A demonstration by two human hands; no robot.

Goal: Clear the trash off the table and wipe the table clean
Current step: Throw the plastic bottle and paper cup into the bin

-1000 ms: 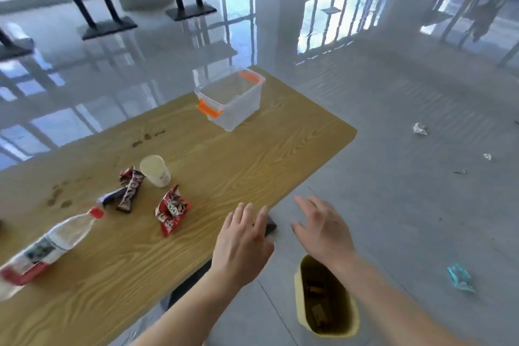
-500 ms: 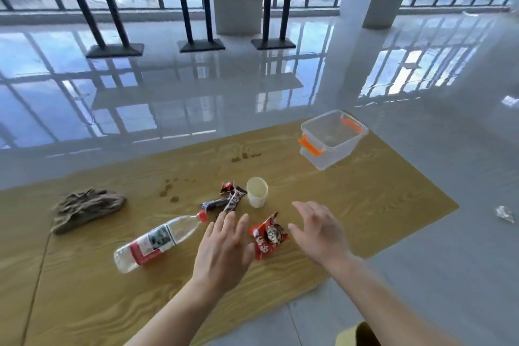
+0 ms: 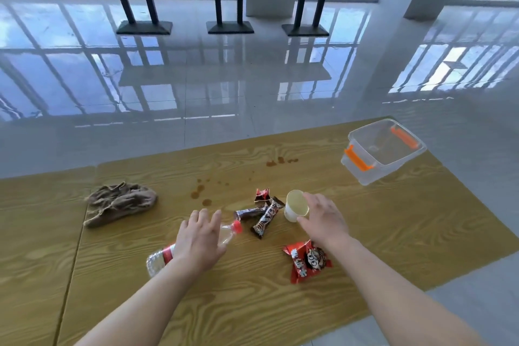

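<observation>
Nearest the camera, two bare forearms reach forward over the wooden table with yellow-brown grain [image 3: 379, 233]. Between them, towards the right, a crumpled red snack wrapper with a cartoon face [image 3: 308, 261] lies flat on the wood, just beside the right wrist.

The left hand [image 3: 200, 239] is spread palm down with loosely curled fingers over the middle of a clear plastic bottle with a red label and red cap [image 3: 227, 233]. The bottle lies on its side, its base pointing towards the person and its cap away to the right. Whether the hand actually grips or only covers it, I cannot tell.

The right hand [image 3: 323, 219] is open, thumb and fingers apart and bracketing a small cream paper cup [image 3: 296, 206] that is tilted with its mouth towards the camera. The fingertips are at the cup's rim, but they are not closed on it.

Between the bottle cap and the cup lie two dark brown candy-bar wrappers [image 3: 262, 215], crossing one another, with a small torn red wrapper scrap [image 3: 262, 194] just behind them.

Further left, a crumpled brown cloth rag [image 3: 119, 202] rests on the table, well apart from the trash. Brown spill stains [image 3: 200, 194] dot the wood beyond the wrappers, and more sit further back.

At the far right corner stands a clear plastic storage box with orange latches [image 3: 384, 152], open and lidless.

Beyond the table stretches a glossy tiled floor [image 3: 224, 78].
</observation>
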